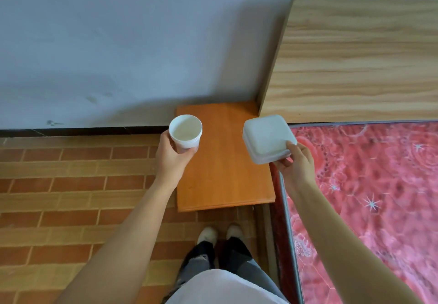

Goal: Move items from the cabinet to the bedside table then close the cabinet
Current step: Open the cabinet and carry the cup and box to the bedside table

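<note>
An orange wooden bedside table [225, 173] stands below me between the wall and the bed, its top bare. My left hand [171, 155] holds a round white cup [185, 131], open end up, above the table's left edge. My right hand [296, 163] grips a square white lidded container [266, 139] by its near corner, above the table's right edge. Both items hang in the air, apart from the tabletop. The cabinet is out of view.
A bed with a red patterned mattress [369, 197] and a light wooden headboard [355, 61] fills the right side. A pale wall [106, 42] runs behind the table. Brick-patterned floor [71, 197] lies to the left. My feet in white shoes [220, 232] stand just before the table.
</note>
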